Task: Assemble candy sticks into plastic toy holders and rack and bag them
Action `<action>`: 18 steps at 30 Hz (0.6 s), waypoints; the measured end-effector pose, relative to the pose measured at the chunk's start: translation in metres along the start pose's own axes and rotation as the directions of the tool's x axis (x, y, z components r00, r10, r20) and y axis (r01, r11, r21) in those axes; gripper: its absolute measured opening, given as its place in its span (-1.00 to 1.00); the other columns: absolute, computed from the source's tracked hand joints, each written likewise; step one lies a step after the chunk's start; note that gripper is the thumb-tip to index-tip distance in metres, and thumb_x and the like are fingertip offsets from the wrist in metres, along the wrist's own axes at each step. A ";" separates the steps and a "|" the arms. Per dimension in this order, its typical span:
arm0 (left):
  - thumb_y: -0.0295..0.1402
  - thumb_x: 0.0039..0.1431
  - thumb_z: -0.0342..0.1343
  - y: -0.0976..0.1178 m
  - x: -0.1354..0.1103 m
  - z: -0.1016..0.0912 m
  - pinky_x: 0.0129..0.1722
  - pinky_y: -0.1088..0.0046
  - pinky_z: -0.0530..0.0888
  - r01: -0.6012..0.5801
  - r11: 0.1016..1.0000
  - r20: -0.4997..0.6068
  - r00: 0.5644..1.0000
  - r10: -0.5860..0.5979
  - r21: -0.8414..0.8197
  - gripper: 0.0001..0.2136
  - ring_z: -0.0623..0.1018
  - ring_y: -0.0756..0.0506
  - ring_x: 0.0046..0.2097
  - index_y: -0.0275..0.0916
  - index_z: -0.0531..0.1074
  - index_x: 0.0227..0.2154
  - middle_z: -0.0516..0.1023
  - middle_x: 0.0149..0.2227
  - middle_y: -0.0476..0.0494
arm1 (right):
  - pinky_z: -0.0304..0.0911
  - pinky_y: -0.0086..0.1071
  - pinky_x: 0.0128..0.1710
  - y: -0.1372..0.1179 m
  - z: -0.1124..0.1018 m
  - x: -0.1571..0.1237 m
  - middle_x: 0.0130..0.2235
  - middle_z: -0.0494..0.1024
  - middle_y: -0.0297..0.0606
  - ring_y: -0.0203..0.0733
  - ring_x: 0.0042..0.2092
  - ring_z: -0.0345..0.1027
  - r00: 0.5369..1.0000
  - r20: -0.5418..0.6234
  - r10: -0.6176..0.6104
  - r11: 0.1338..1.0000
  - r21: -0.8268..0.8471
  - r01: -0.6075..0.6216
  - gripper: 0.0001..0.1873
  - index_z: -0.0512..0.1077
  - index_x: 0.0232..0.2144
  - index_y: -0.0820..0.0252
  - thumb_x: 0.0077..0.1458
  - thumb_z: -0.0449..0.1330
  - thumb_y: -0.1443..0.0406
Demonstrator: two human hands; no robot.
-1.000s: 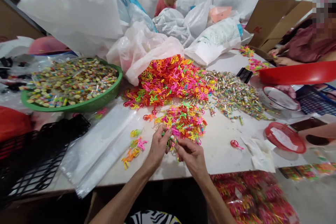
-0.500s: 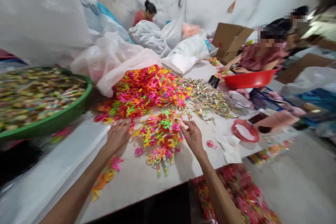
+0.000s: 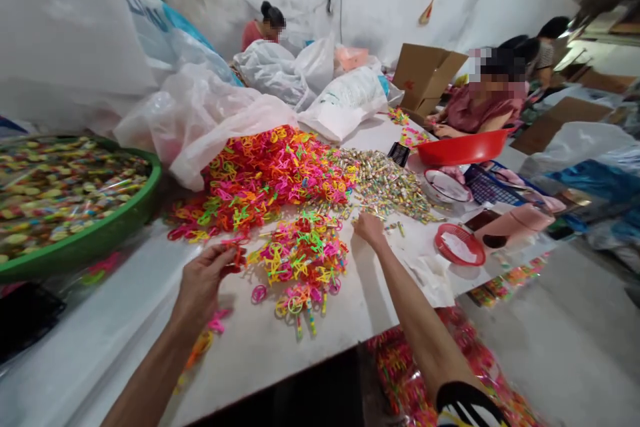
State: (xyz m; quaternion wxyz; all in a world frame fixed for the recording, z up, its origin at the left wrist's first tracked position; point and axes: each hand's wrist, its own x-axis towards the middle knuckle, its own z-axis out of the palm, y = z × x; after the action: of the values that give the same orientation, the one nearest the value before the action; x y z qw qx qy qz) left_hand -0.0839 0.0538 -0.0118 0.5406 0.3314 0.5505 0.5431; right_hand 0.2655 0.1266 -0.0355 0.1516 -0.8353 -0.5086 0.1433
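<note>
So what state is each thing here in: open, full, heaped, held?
Left grip: closed on a red plastic piece
Right grip: curled, contents hidden
Loose plastic pieces: heaped
Small multicoloured tubes: heaped, spreading out
Green basin: full
Printed white sack: lying down
Cardboard box: open
Red mesh basket: white sheet inside
Red basin: contents hidden
</note>
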 end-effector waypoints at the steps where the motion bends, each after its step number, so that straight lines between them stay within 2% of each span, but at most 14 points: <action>1: -0.31 -0.27 0.27 0.001 -0.007 0.003 -0.50 0.56 0.37 0.072 0.996 0.040 0.997 -0.070 -0.059 -0.76 0.42 0.05 -0.48 -0.31 0.44 -0.49 0.48 -0.49 -0.02 | 0.16 -0.30 -0.25 0.002 -0.003 -0.004 -0.33 0.51 -0.01 0.02 -0.16 0.36 1.000 0.004 0.001 1.000 0.021 -0.001 -0.89 0.48 -0.48 0.29 -0.14 0.17 0.36; 3: -0.36 -0.25 0.27 0.001 -0.022 0.008 -0.54 0.59 0.37 0.219 0.963 0.127 0.971 -0.200 -0.157 -0.78 0.42 0.07 -0.51 -0.33 0.45 -0.48 0.50 -0.48 -0.05 | 0.17 -0.33 -0.32 0.007 -0.010 -0.015 -0.40 0.50 -0.06 -0.04 -0.25 0.38 1.000 0.014 -0.008 0.997 0.083 0.006 -0.83 0.47 -0.49 0.28 -0.07 0.14 0.28; 5: -0.39 -0.20 0.25 0.000 -0.034 0.014 -0.57 0.60 0.37 0.339 0.910 0.208 0.933 -0.293 -0.238 -0.82 0.41 0.09 -0.54 -0.34 0.45 -0.47 0.51 -0.49 -0.07 | 0.16 -0.39 -0.45 0.009 -0.016 -0.033 -0.47 0.47 -0.15 -0.16 -0.40 0.36 0.999 0.022 -0.030 0.988 0.152 0.026 -0.68 0.47 -0.43 0.29 0.04 0.03 0.17; 7: -0.43 -0.18 0.24 -0.002 -0.042 0.019 -0.56 0.59 0.40 0.414 0.863 0.272 0.900 -0.341 -0.290 -0.86 0.42 0.08 -0.55 -0.34 0.44 -0.49 0.51 -0.51 -0.06 | 0.08 -0.45 -0.58 0.006 -0.019 -0.057 -0.57 0.37 -0.27 -0.30 -0.57 0.23 0.998 0.024 -0.059 0.954 0.295 0.049 -0.53 0.45 -0.35 0.33 0.10 -0.09 0.08; 8: -0.45 -0.19 0.24 -0.004 -0.045 0.023 -0.55 0.58 0.41 0.435 0.848 0.299 0.888 -0.349 -0.304 -0.87 0.44 0.07 -0.54 -0.34 0.44 -0.50 0.50 -0.52 -0.05 | 0.00 -0.48 -0.64 0.002 -0.018 -0.072 -0.62 0.30 -0.35 -0.36 -0.63 0.12 0.997 0.034 -0.069 0.906 0.421 0.048 -0.51 0.45 -0.33 0.34 0.09 -0.08 0.05; 9: -0.48 -0.20 0.24 -0.006 -0.048 0.026 -0.53 0.57 0.43 0.447 0.840 0.319 0.880 -0.352 -0.307 -0.88 0.45 0.06 -0.53 -0.34 0.43 -0.52 0.50 -0.54 -0.04 | -0.08 -0.50 -0.68 -0.005 -0.017 -0.089 -0.66 0.23 -0.42 -0.41 -0.67 0.01 0.995 0.061 -0.080 0.822 0.568 0.031 -0.51 0.44 -0.32 0.35 0.05 -0.02 0.03; 11: -0.52 -0.22 0.24 -0.009 -0.053 0.032 -0.50 0.55 0.45 0.458 0.839 0.340 0.871 -0.356 -0.294 -0.88 0.48 0.04 -0.52 -0.33 0.41 -0.55 0.50 -0.55 -0.03 | -0.21 -0.52 -0.72 -0.022 -0.012 -0.123 -0.71 0.10 -0.54 -0.47 -0.70 -0.16 0.977 0.174 -0.124 0.561 0.824 -0.076 -0.59 0.45 -0.35 0.34 -0.11 0.19 0.08; 12: -0.53 -0.22 0.24 -0.011 -0.055 0.036 -0.49 0.55 0.45 0.460 0.842 0.343 0.868 -0.360 -0.283 -0.88 0.49 0.04 -0.51 -0.33 0.41 -0.55 0.50 -0.54 -0.04 | -0.23 -0.53 -0.73 -0.031 -0.008 -0.139 -0.72 0.10 -0.56 -0.49 -0.71 -0.18 0.954 0.248 -0.168 0.441 0.885 -0.152 -0.63 0.45 -0.36 0.31 -0.18 0.26 0.13; 14: -0.54 -0.22 0.23 -0.013 -0.059 0.041 -0.46 0.53 0.46 0.466 0.845 0.341 0.864 -0.370 -0.263 -0.88 0.50 0.02 -0.49 -0.34 0.43 -0.52 0.52 -0.52 -0.05 | -0.14 -0.55 -0.73 -0.049 0.000 -0.164 -0.69 0.23 -0.52 -0.49 -0.71 -0.06 0.897 0.365 -0.248 0.274 0.915 -0.297 -0.68 0.43 -0.40 0.25 -0.26 0.32 0.20; 16: -0.53 -0.20 0.22 -0.014 -0.063 0.045 -0.42 0.52 0.47 0.471 0.845 0.352 0.858 -0.373 -0.254 -0.87 0.51 0.01 -0.46 -0.36 0.44 -0.48 0.53 -0.51 -0.07 | 0.00 -0.54 -0.70 -0.061 0.009 -0.180 -0.64 0.37 -0.44 -0.44 -0.67 0.12 0.843 0.452 -0.293 0.153 0.892 -0.426 -0.73 0.41 -0.47 0.22 -0.28 0.34 0.23; 18: -0.53 -0.19 0.22 -0.015 -0.067 0.047 -0.39 0.50 0.48 0.471 0.843 0.364 0.856 -0.366 -0.260 -0.85 0.52 0.01 -0.44 -0.37 0.46 -0.46 0.54 -0.48 -0.09 | 0.04 -0.54 -0.69 -0.066 0.017 -0.186 -0.64 0.39 -0.41 -0.42 -0.66 0.18 0.801 0.518 -0.302 0.053 0.847 -0.528 -0.76 0.40 -0.52 0.23 -0.26 0.34 0.23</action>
State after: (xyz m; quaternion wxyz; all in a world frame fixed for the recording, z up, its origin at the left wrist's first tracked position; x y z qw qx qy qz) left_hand -0.0222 -0.0016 -0.0018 0.7731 0.1818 0.4190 0.4400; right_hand 0.1230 -0.0087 -0.0091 0.5034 -0.4469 -0.2115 0.7086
